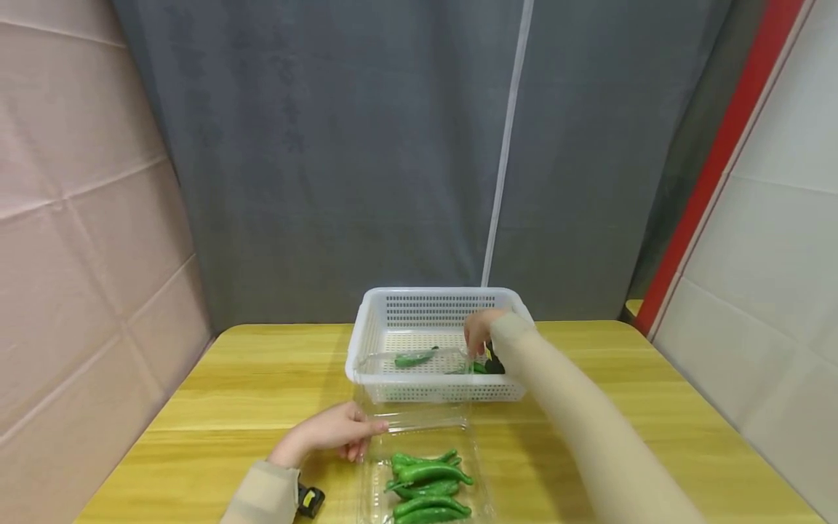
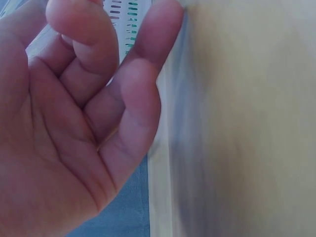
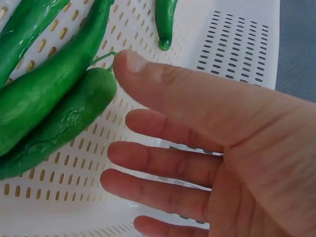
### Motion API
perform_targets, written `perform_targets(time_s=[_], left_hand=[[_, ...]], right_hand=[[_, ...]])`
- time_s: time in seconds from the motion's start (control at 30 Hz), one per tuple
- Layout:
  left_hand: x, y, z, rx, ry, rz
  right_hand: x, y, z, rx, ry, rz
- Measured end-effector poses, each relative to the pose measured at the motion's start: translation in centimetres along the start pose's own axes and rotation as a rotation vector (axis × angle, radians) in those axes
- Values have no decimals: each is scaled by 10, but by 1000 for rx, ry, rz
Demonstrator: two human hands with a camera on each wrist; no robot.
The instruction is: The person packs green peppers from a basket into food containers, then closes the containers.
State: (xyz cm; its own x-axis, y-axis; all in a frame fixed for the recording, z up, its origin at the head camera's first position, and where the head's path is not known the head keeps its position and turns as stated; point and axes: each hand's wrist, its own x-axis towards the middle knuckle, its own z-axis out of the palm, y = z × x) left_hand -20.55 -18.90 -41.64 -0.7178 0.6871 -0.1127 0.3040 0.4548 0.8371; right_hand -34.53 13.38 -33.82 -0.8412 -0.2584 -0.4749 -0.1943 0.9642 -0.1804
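My left hand point(image 1: 347, 431) holds the side edge of a clear plastic clamshell box point(image 1: 481, 480) near its hinge, with the other fingers loosely curled. Several green chili peppers point(image 1: 432, 474) lie stacked crosswise in the box's base. Its raised lid overlaps the front of a white perforated basket point(image 1: 358, 349). Inside that basket is my right hand point(image 3: 197, 143), its thumb and fingers spread apart with nothing between them. The thumb tip is right at the thin stem of a green chili pepper point(image 3: 84, 111). More peppers lie beside it, and another pepper point(image 1: 415, 358) shows through the lid.
The basket stands at the back of a wooden table point(image 1: 275, 378), in front of a grey curtain point(image 1: 327, 160). Pale panels rise on both sides. Black wrist cameras point(image 1: 310, 501) are strapped to both wrists.
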Motion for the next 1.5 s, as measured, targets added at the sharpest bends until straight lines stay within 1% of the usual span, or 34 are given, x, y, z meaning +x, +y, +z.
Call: perform_targets(time_s=[0.2, 0.37, 0.43, 0.6, 0.7, 0.8, 0.93, 1.03, 1.1, 1.4, 1.5], left_hand=[[1, 1, 1, 3, -3, 10], [1, 2, 1, 10, -4, 16], [0, 3, 1, 7, -7, 17], [0, 2, 1, -3, -10, 16], [0, 2, 2, -3, -8, 14], [0, 3, 2, -1, -5, 11], [0, 3, 2, -1, -1, 10], [0, 3, 2, -4, 1, 7], [0, 3, 2, -6, 2, 7], [-1, 4, 2, -7, 2, -2], [-2, 5, 2, -7, 6, -5]], right_hand=[[2, 1, 4, -12, -30, 55], [0, 3, 7, 18, -24, 124], [1, 4, 9, -2, -16, 145], [6, 6, 11, -72, -59, 112], [9, 8, 12, -67, -77, 109], [10, 10, 13, -63, -63, 96], [10, 12, 14, -77, -31, 39], [10, 15, 15, -63, -10, 19], [9, 16, 15, -37, -2, 17], [5, 20, 12, -4, 36, -22], [6, 21, 12, 17, 45, -19]])
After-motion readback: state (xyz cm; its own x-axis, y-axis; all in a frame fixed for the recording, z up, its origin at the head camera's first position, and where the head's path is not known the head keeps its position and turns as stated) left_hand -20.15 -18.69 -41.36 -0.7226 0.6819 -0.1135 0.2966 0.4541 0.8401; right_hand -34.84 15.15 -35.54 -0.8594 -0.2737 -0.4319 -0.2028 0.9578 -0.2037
